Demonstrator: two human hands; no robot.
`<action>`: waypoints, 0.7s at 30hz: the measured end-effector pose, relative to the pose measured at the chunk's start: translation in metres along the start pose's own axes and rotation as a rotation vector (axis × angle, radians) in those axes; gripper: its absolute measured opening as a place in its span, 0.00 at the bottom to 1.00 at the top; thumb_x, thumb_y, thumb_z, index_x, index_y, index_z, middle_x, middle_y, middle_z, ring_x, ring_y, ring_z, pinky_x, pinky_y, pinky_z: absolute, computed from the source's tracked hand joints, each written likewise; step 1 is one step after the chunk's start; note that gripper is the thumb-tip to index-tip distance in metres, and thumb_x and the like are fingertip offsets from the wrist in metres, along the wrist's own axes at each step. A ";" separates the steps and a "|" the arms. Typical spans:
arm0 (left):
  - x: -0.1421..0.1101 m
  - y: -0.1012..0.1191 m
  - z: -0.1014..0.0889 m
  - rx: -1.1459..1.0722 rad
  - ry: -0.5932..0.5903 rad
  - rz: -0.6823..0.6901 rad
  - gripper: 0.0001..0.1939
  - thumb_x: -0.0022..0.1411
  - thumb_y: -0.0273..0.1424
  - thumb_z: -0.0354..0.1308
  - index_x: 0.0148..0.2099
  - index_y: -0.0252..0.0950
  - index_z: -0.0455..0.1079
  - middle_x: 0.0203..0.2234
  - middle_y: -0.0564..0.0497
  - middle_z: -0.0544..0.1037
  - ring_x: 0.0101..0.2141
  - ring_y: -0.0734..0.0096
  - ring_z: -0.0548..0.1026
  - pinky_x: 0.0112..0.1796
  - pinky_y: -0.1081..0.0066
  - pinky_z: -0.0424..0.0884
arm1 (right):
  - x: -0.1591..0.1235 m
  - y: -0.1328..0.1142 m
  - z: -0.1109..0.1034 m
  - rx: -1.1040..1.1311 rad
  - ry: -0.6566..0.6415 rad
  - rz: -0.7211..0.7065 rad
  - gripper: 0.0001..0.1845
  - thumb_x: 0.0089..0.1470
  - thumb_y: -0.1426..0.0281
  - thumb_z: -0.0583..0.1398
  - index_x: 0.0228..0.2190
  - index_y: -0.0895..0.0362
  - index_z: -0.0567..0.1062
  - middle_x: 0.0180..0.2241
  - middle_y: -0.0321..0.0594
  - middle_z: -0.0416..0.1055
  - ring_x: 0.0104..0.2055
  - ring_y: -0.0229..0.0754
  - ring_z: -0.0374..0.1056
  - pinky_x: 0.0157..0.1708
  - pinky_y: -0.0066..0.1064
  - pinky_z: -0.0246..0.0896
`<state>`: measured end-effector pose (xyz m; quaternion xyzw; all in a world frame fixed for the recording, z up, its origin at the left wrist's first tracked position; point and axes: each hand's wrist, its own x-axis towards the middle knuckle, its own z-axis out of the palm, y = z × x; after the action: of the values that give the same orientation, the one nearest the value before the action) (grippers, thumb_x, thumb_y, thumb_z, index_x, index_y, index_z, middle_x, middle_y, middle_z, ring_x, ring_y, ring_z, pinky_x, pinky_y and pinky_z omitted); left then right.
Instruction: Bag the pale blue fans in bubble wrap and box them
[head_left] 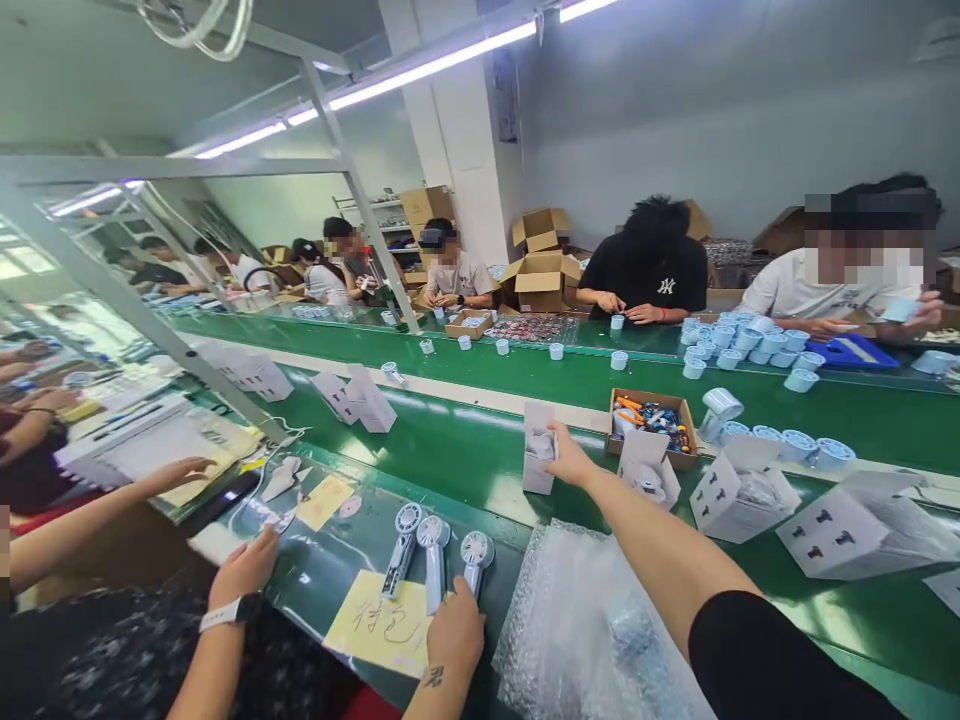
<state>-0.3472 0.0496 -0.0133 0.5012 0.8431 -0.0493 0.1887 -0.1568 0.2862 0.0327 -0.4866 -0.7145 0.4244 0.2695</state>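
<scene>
My right hand (571, 455) is closed on the right side of an upright white box (536, 475), its flap raised and clear wrapping showing inside. Low in the middle, my left hand (456, 635) has its fingers round the handle of a light-blue handheld fan (477, 552). Two more handheld fans (433, 535) lie beside it, partly over a yellow paper (375, 620) with handwriting. Between my arms is a pile of bubble wrap bags (559, 620).
Open white boxes (746, 495) stand to the right on the green conveyor (457, 450). Behind them sits a cardboard box (652, 425) of small parts. Blue-white round parts (742, 340) cluster at far right. A co-worker's hand with a watch (244, 570) is at left; several people sit opposite.
</scene>
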 end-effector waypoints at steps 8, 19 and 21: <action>-0.015 0.030 -0.020 -0.959 -0.033 -0.040 0.17 0.57 0.42 0.52 0.41 0.34 0.66 0.30 0.47 0.76 0.29 0.62 0.75 0.27 0.69 0.68 | -0.070 -0.031 -0.003 0.204 0.048 0.085 0.28 0.48 0.65 0.62 0.50 0.56 0.63 0.56 0.52 0.59 0.59 0.52 0.56 0.55 0.48 0.55; -0.127 0.171 -0.001 -0.753 -0.098 0.483 0.21 0.61 0.47 0.50 0.43 0.33 0.65 0.34 0.45 0.72 0.36 0.62 0.73 0.37 0.65 0.69 | -0.275 0.004 -0.120 1.176 0.430 0.500 0.17 0.46 0.64 0.67 0.37 0.58 0.71 0.33 0.40 0.76 0.29 0.39 0.72 0.26 0.29 0.71; -0.126 0.178 0.021 -0.548 0.011 0.424 0.26 0.59 0.43 0.55 0.52 0.30 0.60 0.45 0.37 0.68 0.43 0.55 0.72 0.42 0.60 0.68 | -0.308 0.021 -0.139 1.213 0.489 0.635 0.13 0.50 0.65 0.65 0.35 0.59 0.72 0.29 0.40 0.75 0.26 0.37 0.71 0.24 0.26 0.71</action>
<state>-0.1337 0.0278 0.0320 0.5961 0.7032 0.2221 0.3178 0.0814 0.0531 0.0913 -0.5164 -0.0973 0.6826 0.5078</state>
